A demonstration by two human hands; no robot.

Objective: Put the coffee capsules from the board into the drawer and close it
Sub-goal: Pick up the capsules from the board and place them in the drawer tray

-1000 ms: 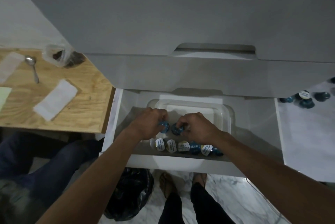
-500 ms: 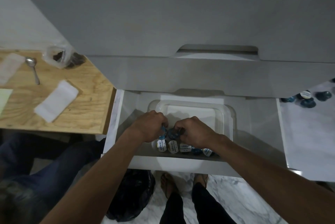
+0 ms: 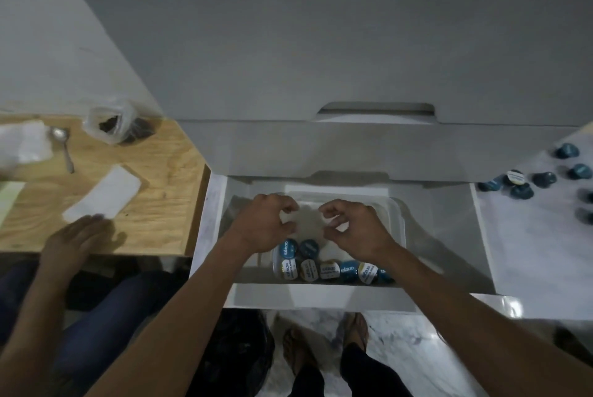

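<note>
The white drawer [image 3: 214, 226] stands pulled out below the cabinet front. Inside it sits a clear plastic container [image 3: 397, 220]. Several blue coffee capsules [image 3: 327, 265] lie along the container's near edge, some with white printed lids up. My left hand [image 3: 266, 223] and my right hand [image 3: 356, 229] hover side by side just above them, fingers curled and apart, holding nothing. More blue capsules [image 3: 526, 181] lie on the white marble board [image 3: 532, 252] at the right.
A wooden table [image 3: 154, 204] at the left carries a spoon [image 3: 64, 146], a plastic bag of dark grounds [image 3: 112, 123] and white napkins [image 3: 102, 197]. Another person's hand [image 3: 73, 239] rests on its near edge. A black bag [image 3: 237, 351] lies on the floor beside my feet.
Both hands let go of the two capsules they held and lifted slightly; those capsules now lie in the container. Another person's hand has come onto the wooden table's edge.
</note>
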